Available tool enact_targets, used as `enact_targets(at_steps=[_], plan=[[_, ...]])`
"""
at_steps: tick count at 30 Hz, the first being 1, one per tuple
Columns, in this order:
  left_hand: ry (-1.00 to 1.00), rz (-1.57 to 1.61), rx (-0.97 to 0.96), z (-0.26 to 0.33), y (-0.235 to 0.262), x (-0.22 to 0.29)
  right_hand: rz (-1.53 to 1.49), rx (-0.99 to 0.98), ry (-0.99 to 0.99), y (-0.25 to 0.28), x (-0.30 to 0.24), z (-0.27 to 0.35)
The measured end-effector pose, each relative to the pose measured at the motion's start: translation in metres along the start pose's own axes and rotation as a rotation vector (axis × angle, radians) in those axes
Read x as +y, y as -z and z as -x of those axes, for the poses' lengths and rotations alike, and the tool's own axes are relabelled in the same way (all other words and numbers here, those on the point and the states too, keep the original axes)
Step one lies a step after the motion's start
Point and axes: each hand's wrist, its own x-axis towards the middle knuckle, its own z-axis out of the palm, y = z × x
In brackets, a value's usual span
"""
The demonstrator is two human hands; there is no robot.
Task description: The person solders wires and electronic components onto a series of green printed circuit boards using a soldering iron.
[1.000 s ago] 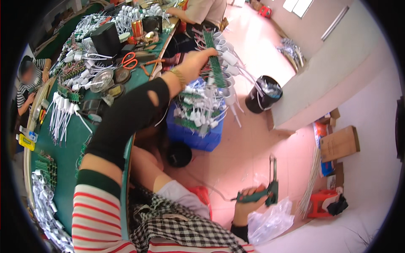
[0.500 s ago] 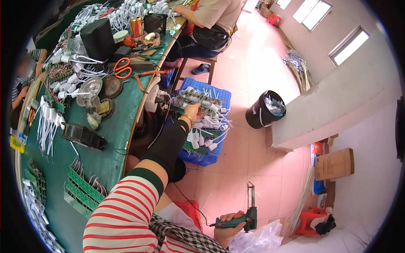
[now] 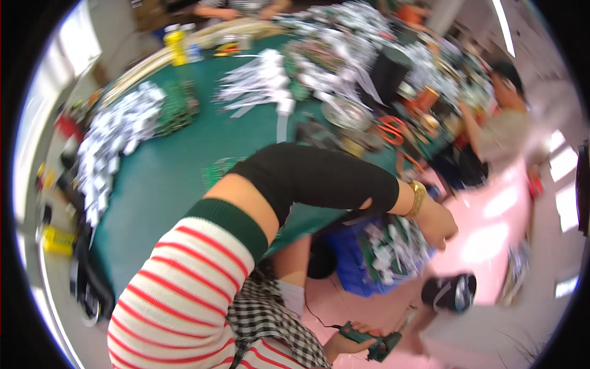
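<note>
gripping a green corded tool [image 3: 384,349] in the right hand [image 3: 347,345], well apart from the left hand [image 3: 437,225]. holding out the left hand, loosely curled, beside white-wired boards [image 3: 393,253] in a blue crate [image 3: 351,264]; cannot tell whether grasping anything.

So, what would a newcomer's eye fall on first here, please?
A black arm sleeve spans the middle, the left hand near a blue crate. Below, the right hand holds a green pistol-shaped tool. White wired parts lie heaped on the green table, up top.

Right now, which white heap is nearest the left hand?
The heap at the blue crate, beside the left hand; other heaps on the table are farther.
</note>
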Motion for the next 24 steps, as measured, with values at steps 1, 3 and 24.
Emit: enact_targets(at_steps=[1,3,24], plan=[[-0.111,-0.127,0.049,0.041,0.019,0.016,0.068,-0.023,-0.007,-0.009,0.001,-0.006],[-0.204,-0.45,0.07,0.127,0.05,0.033,0.045,-0.144,-0.029,-0.027,0.002,-0.017],[0.639,-0.463,0.145,0.437,0.01,0.165,-0.022,-0.769,-0.333,-0.128,0.036,0.116]])
